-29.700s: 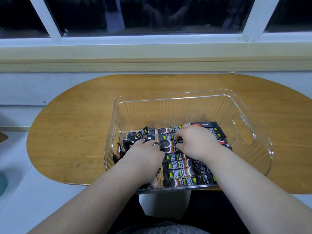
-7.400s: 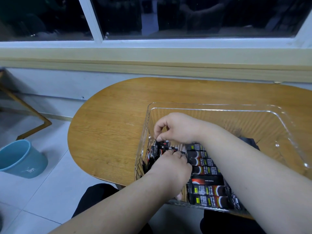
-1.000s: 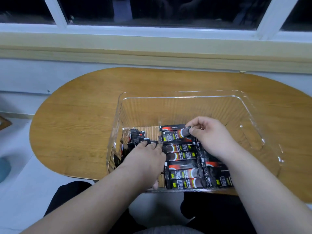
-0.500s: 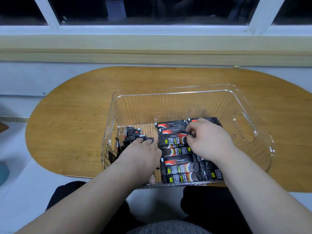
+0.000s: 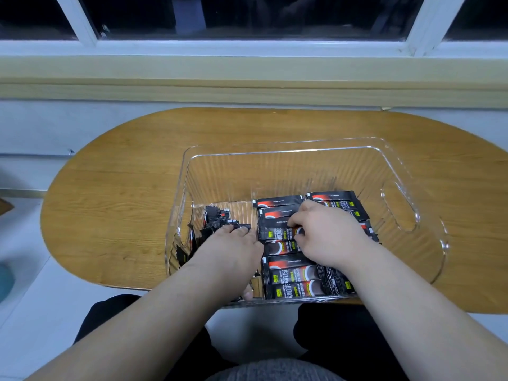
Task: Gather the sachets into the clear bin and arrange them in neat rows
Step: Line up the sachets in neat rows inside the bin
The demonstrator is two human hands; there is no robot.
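Right hand (image 5: 324,235) has slid nearer, now pinching a mid-row coffee sachet (image 5: 275,233); left hand (image 5: 231,254) clasps the 9 o'clock sachet bundle (image 5: 215,219). Rows are probably near done.

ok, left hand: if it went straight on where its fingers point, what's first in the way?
Just past the fingertips of the left hand: the upright sachets. Beyond them, probably the far wall of the clear bin; depth is unclear.

Bin (image 5: 286,151) on the table (image 5: 123,188), upright sachets (image 5: 217,218) inside left, flat rows (image 5: 291,279) right.
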